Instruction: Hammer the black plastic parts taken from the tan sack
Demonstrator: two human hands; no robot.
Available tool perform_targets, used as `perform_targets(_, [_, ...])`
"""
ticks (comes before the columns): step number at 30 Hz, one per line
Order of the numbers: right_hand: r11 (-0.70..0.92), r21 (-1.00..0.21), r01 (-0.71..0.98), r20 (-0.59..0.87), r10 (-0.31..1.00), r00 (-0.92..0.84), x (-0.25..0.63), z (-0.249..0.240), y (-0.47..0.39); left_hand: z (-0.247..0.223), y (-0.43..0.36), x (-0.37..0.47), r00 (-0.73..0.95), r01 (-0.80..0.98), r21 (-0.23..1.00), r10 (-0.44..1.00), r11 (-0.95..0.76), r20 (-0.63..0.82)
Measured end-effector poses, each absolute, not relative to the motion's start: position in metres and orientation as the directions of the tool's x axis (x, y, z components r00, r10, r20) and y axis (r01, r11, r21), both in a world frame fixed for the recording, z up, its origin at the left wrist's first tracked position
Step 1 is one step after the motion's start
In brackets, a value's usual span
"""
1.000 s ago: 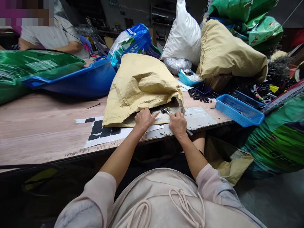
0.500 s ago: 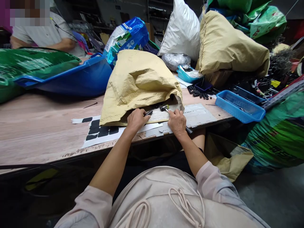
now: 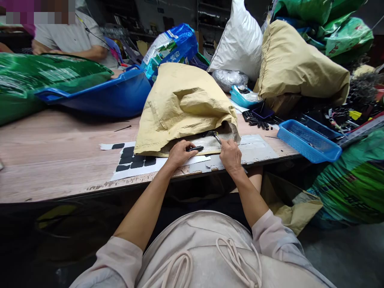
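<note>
My left hand (image 3: 180, 153) is closed on a small black cylindrical part (image 3: 195, 148) at the open mouth of a tan sack (image 3: 183, 104). To its right, my right hand (image 3: 231, 155) grips a tool with a metal shaft (image 3: 217, 138). The tool's head reaches into the sack's mouth, where a dark piece touches or overlaps it; details are too small to tell. The sack lies on the table, partly over a white sheet with black squares (image 3: 128, 153) and a grey board (image 3: 258, 149).
Around the sack are a blue tub (image 3: 102, 98) with a green bag, a blue basket (image 3: 309, 140), loose black parts (image 3: 261, 123) and another tan sack (image 3: 303, 60). A person (image 3: 75, 38) sits across the table at the far left. The table edge (image 3: 75, 193) runs in front.
The whole view has shifted, so the scene sits farther right. The black part in my left hand now shows at fuller length, pointing right. The tool's head has moved relative to the sack's mouth.
</note>
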State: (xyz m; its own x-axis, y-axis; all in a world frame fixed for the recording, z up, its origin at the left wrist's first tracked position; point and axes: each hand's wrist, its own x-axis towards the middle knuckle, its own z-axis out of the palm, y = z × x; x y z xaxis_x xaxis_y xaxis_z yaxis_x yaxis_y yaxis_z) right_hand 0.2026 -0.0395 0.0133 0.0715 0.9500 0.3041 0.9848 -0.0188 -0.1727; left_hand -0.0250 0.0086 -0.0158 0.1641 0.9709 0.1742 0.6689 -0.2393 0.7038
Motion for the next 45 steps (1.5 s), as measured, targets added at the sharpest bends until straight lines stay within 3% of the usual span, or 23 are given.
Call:
perform_targets(5, [0.188, -0.360, 0.914, 0.315, 0.946, -0.071, 0.195, 0.016, -0.061, -0.016, 0.010, -0.025, 0.106, 0.564, 0.818, 0.992, -0.115, 0.066])
perform_targets(8, [0.266, -0.392, 0.881, 0.326, 0.935, -0.138, 0.183, 0.014, -0.072, -0.017, 0.012, -0.025, 0.104, 0.545, 0.829, 0.991, -0.126, 0.082])
perform_targets(14, [0.238, -0.309, 0.921, 0.267, 0.951, -0.157, 0.168, 0.014, -0.079, -0.017, 0.013, -0.026, 0.124, 0.570, 0.798, 0.981, -0.196, 0.152])
perform_targets(20, [0.230, -0.289, 0.929, 0.329, 0.936, -0.129, 0.175, 0.017, -0.079, -0.017, 0.013, -0.025, 0.102, 0.556, 0.821, 0.991, -0.130, 0.087])
perform_targets(28, [0.172, -0.247, 0.954, 0.288, 0.953, -0.097, 0.182, 0.021, -0.072, -0.018, 0.013, -0.025, 0.091, 0.562, 0.819, 0.993, -0.115, 0.077])
perform_targets(37, [-0.022, -0.020, 1.000, 0.265, 0.964, 0.026, 0.199, 0.023, -0.030, -0.014, 0.009, -0.024, 0.078, 0.579, 0.810, 0.995, -0.090, 0.055])
perform_targets(45, [-0.046, -0.029, 0.999, 0.265, 0.963, 0.052, 0.197, 0.008, -0.032, -0.009, 0.000, -0.023, 0.153, 0.605, 0.748, 0.962, -0.272, 0.226])
